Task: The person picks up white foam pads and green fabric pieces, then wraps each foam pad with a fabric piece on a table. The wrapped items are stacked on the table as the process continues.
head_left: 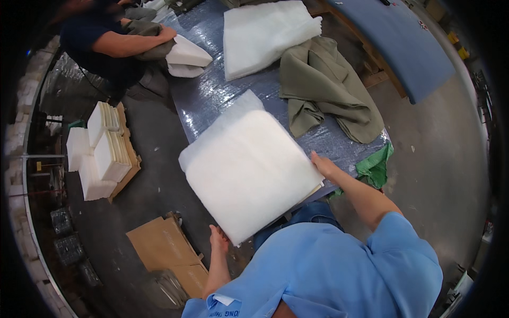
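A large white cushion pad (249,175), topped with fluffy batting, lies tilted across the near end of the table, its near corner out past the edge toward my body. A thin yellowish layer peeks out under its right corner. My left hand (219,240) grips the near left corner, fingers partly hidden beneath. On the right edge my right hand (324,165) is closed, its fingertips against the batting. Thinner, translucent batting (249,100) sticks out past the pad's far side. Beyond my right hand lies a crumpled olive-green fabric cover (339,90).
The table (201,116) is covered in shiny plastic, with more white batting (265,37) at its far end. Green cloth (375,167) hangs at the near right corner. White foam blocks (108,148) and flattened cardboard (161,241) are on the left floor. A co-worker (106,47) handles fabric at far left.
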`<state>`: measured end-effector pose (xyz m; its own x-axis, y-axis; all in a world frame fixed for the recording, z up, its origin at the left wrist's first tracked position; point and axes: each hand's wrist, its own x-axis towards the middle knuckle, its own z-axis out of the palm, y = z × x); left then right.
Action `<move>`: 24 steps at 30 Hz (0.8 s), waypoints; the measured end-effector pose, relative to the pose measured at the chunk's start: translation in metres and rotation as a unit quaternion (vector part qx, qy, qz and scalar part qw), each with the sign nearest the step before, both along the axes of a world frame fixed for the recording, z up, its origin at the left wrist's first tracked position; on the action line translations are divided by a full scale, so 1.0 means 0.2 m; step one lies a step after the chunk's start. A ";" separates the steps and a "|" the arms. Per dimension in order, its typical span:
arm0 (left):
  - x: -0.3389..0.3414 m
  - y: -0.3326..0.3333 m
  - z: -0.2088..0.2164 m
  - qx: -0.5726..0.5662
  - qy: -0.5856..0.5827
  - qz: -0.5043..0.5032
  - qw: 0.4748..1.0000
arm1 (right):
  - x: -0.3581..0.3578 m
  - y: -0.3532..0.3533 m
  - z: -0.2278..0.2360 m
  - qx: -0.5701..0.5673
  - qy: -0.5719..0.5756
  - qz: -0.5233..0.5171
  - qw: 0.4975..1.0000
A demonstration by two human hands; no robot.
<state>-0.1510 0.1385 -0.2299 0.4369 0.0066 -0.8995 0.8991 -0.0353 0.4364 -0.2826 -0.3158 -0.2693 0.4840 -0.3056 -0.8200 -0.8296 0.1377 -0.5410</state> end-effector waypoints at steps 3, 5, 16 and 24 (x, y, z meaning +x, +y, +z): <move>0.02 -0.03 -0.01 0.024 -0.023 -0.052 0.998 | -0.07 -0.01 -0.05 -0.015 0.015 0.026 0.999; 0.06 -0.05 -0.05 0.013 -0.011 -0.062 0.998 | -0.02 -0.06 -0.05 -0.059 0.020 0.077 0.995; 0.94 -0.35 -0.12 -0.016 -0.137 0.021 0.990 | 1.10 -0.18 0.02 -0.161 -0.090 0.022 0.983; 0.85 -0.31 0.16 -0.003 -0.205 0.010 0.979 | 0.87 -0.11 0.29 0.076 -0.216 -0.058 0.972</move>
<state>0.0186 0.0773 -0.1985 0.7613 0.0143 -0.6483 0.6484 -0.0166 0.7611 -0.1087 -0.3370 -0.2115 0.7620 -0.2699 -0.5886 -0.5040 0.3234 -0.8008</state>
